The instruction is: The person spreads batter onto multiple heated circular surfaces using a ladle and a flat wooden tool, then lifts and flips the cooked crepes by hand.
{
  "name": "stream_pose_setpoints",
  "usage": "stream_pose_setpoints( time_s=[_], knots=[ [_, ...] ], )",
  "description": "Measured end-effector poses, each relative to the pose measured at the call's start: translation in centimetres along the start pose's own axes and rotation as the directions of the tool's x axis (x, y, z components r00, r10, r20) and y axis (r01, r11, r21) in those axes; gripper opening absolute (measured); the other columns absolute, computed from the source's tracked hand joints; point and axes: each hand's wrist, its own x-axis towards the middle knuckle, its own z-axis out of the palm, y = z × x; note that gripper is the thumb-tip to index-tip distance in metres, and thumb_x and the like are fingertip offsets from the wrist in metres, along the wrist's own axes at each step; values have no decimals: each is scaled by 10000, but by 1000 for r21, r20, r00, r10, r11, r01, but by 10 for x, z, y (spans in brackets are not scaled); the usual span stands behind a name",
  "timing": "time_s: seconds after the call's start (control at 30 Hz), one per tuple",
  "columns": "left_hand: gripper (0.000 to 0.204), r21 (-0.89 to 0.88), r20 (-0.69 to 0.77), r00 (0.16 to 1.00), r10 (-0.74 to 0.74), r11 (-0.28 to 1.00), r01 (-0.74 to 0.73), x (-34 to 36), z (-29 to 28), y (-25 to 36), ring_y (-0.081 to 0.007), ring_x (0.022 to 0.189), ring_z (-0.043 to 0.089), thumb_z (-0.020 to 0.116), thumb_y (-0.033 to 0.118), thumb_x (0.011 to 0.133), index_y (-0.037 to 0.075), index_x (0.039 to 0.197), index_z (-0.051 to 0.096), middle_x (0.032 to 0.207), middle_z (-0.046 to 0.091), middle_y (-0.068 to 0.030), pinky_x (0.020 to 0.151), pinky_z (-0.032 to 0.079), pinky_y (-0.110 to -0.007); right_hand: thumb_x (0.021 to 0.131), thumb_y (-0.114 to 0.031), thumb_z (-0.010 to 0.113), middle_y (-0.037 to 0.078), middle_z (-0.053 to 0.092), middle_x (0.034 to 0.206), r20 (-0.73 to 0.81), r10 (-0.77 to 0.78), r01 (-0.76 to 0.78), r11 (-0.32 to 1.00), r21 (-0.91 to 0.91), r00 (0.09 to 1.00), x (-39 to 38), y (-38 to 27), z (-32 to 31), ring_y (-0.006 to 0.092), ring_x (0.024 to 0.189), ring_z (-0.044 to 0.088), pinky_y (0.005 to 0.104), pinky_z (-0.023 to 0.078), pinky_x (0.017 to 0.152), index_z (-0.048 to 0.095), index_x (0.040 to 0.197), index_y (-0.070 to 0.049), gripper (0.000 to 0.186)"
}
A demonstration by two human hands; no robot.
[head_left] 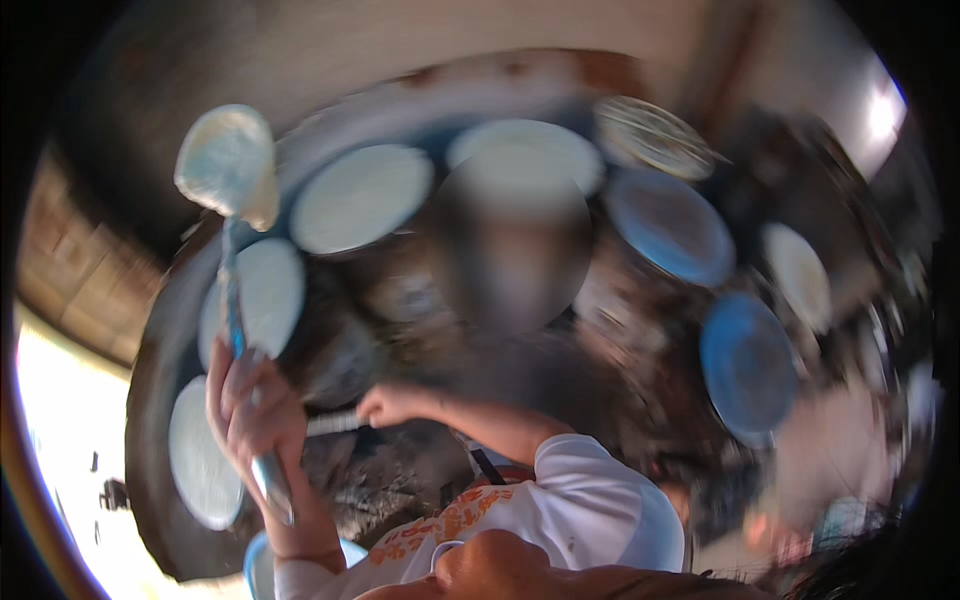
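Observation:
My left hand (258, 410) is closed around the handle of a long ladle (230, 160), raised at the left. Its upturned bowl is coated with pale, wet batter that hangs from the lower rim. Nearer the middle, my right hand (392, 404) is closed on a pale stick-like handle (336, 423) pointing left; what it belongs to cannot be made out. Past my hands curves a row of round pale discs, among them one at the far left (205, 452), one behind the ladle (254, 295), and one at the back (363, 198).
Two round blue-grey pans (670, 226) stand on the right. A woven-looking round rack (655, 137) lies behind them, with a pale disc (797, 277) farther right. A light blue tub rim (258, 562) shows low left. A round blurred patch hides the middle.

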Motion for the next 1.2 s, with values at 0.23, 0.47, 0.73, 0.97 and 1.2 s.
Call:
stream_pose_setpoints(
  time_s=[0.23,0.47,0.73,0.97,1.2],
  knots=[
    [441,-457,17,592,-806,520,721,44,-43,-220,-57,323,382,372,292,1001,67,623,342,494,367,15,295,362,-202,811,-86,679,-19,527,709,-657,731,42,662,748,187,-384,-143,27,49,497,444,184,352,418,537,1228,-34,444],
    [402,-598,-5,98,-995,81,797,74,-224,-481,-89,335,426,418,303,986,84,650,397,437,369,18,326,390,-234,833,-17,602,-5,523,670,-585,241,72,952,296,-774,-628,-205,43,80,516,467,233,386,461,597,1113,-53,282],
    [352,-567,-365,-232,-902,18,823,73,-357,-596,-54,358,350,426,214,993,116,659,379,523,311,45,342,323,-199,757,56,531,47,533,925,-378,246,152,953,262,-893,-643,-137,55,102,626,536,245,459,548,592,1229,-60,490],
    [42,-291,-530,-268,-805,-125,949,121,-386,-636,-20,384,352,477,180,977,157,983,512,620,381,37,336,314,-167,724,53,594,90,545,1072,-352,-130,-314,783,537,-927,-641,-133,20,185,926,549,278,470,771,555,1222,-11,503],
    [543,347,-612,-74,-788,-351,870,166,-394,-649,-33,431,375,508,105,926,260,1402,300,619,379,44,362,322,-195,696,40,577,156,576,1047,-422,-355,-539,369,757,-834,-628,-131,-37,354,969,535,407,454,843,587,1135,-34,445]
  ],
)
